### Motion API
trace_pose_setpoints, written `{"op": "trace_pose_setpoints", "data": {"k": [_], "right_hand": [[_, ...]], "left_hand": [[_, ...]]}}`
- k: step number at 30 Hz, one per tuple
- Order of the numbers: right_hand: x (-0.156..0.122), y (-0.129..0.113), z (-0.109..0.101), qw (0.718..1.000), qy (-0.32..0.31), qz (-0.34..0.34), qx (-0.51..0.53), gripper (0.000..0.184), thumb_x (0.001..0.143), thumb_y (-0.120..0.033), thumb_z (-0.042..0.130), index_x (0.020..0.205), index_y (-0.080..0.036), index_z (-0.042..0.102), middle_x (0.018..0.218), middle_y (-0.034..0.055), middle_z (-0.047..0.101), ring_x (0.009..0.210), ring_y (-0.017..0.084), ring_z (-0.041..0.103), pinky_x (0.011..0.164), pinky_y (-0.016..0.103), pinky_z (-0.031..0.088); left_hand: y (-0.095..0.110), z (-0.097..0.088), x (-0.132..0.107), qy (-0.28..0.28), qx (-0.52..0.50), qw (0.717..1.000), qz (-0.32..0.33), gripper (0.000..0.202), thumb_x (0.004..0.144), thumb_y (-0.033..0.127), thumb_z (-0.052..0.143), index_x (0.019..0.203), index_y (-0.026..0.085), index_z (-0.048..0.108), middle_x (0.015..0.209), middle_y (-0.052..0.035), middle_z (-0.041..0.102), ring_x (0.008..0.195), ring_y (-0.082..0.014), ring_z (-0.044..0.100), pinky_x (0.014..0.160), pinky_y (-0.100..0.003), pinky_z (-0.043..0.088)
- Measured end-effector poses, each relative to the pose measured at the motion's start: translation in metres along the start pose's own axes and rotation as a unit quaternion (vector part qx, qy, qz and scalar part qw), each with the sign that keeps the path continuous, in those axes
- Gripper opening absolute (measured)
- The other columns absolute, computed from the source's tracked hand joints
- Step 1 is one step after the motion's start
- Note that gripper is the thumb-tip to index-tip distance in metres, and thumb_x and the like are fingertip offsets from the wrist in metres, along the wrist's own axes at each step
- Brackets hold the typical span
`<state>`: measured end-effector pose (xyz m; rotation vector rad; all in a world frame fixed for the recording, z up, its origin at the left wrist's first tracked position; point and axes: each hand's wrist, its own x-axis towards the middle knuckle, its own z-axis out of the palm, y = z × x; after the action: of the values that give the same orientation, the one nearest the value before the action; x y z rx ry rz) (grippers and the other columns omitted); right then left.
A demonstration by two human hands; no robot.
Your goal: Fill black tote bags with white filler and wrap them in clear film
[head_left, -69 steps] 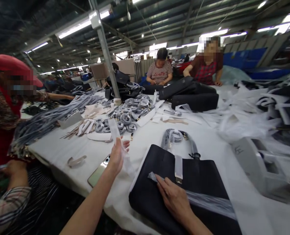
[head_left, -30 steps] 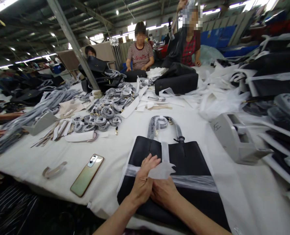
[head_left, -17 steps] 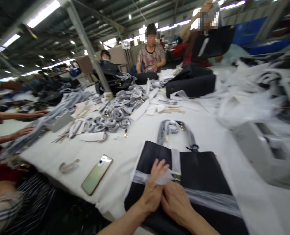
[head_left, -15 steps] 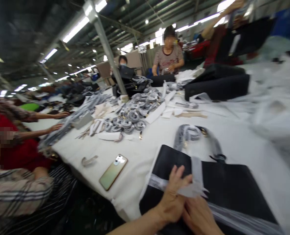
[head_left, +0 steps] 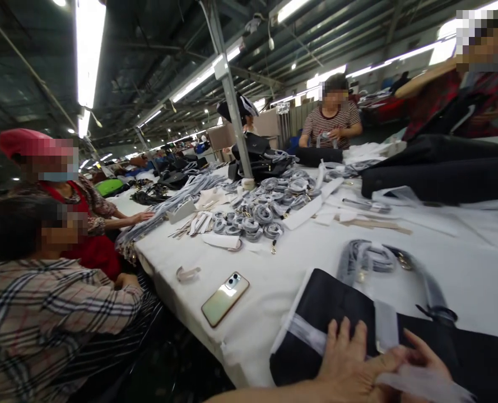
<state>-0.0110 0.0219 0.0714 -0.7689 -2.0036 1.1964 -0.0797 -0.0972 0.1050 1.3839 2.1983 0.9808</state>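
A black handbag (head_left: 341,296) lies flat in front of me, with a pale band across its left side. My left hand (head_left: 347,355) rests on it, fingers spread, its thumb reaching toward my right hand. My right hand (head_left: 431,358) is closed beside that thumb, gripping a thin translucent white strip (head_left: 419,382); its exact hold is partly hidden. Just above the hands, a whitish wrapping strip (head_left: 386,324) runs down from the bag's top edge. The wrapped handle (head_left: 436,288) arches above the bag, with a coiled wrapped strap (head_left: 377,258) inside the arch.
A phone (head_left: 226,298) lies left of the bag, near the table (head_left: 181,246) edge. Beyond are several wrapped strap coils (head_left: 262,214), paper strips and a metal post (head_left: 237,112). Black bags (head_left: 437,173) stand at far right. Co-workers sit or stand along the left and far sides.
My view has swung left, so the bag appears farther right and lower. My right hand has come out from below the left, with the translucent strip in it.
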Motion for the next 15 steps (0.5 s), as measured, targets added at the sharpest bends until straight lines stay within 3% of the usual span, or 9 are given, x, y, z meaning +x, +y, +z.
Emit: {"op": "trace_pose_setpoints", "data": {"k": [4, 9, 12, 15], "right_hand": [[-0.004, -0.026, -0.046, 0.994, 0.076, 0.075, 0.015, 0.061, 0.082, -0.054, 0.045, 0.133, -0.019, 0.044, 0.091, 0.007, 0.063, 0.068, 0.02, 0.058, 0.063, 0.036, 0.049], [-0.015, -0.038, -0.097, 0.973, -0.011, 0.202, 0.114, 0.074, 0.082, -0.069, 0.039, 0.13, -0.012, 0.044, 0.064, 0.0021, 0.061, 0.05, 0.016, 0.057, 0.039, 0.024, 0.041], [-0.019, -0.038, -0.102, 0.959, -0.065, 0.262, 0.091, 0.078, 0.079, -0.069, 0.044, 0.132, -0.011, 0.041, 0.061, 0.0026, 0.063, 0.049, 0.019, 0.062, 0.035, 0.023, 0.04], [-0.018, -0.036, -0.095, 0.956, -0.103, 0.27, 0.059, 0.077, 0.077, -0.06, 0.055, 0.133, -0.011, 0.039, 0.058, -0.0001, 0.062, 0.049, 0.019, 0.063, 0.035, 0.022, 0.04]], "left_hand": [[0.002, 0.014, -0.003, -0.003, 0.106, 0.994, -0.017, 0.058, 0.091, 0.039, 0.046, 0.144, 0.044, 0.024, 0.158, -0.0075, 0.013, 0.141, -0.043, 0.015, 0.108, -0.069, 0.015], [-0.006, 0.031, -0.004, 0.018, 0.213, 0.977, -0.007, 0.062, 0.09, 0.037, 0.05, 0.145, 0.042, 0.022, 0.155, -0.0102, 0.024, 0.139, -0.0416, 0.021, 0.107, -0.065, 0.022], [-0.009, 0.038, -0.007, 0.033, 0.266, 0.963, 0.012, 0.065, 0.087, 0.037, 0.055, 0.144, 0.044, 0.023, 0.154, -0.0101, 0.028, 0.138, -0.0421, 0.025, 0.106, -0.064, 0.024], [-0.01, 0.04, -0.01, 0.045, 0.295, 0.954, 0.026, 0.068, 0.085, 0.035, 0.058, 0.143, 0.046, 0.024, 0.154, -0.0099, 0.029, 0.137, -0.0426, 0.026, 0.105, -0.063, 0.024]]}}
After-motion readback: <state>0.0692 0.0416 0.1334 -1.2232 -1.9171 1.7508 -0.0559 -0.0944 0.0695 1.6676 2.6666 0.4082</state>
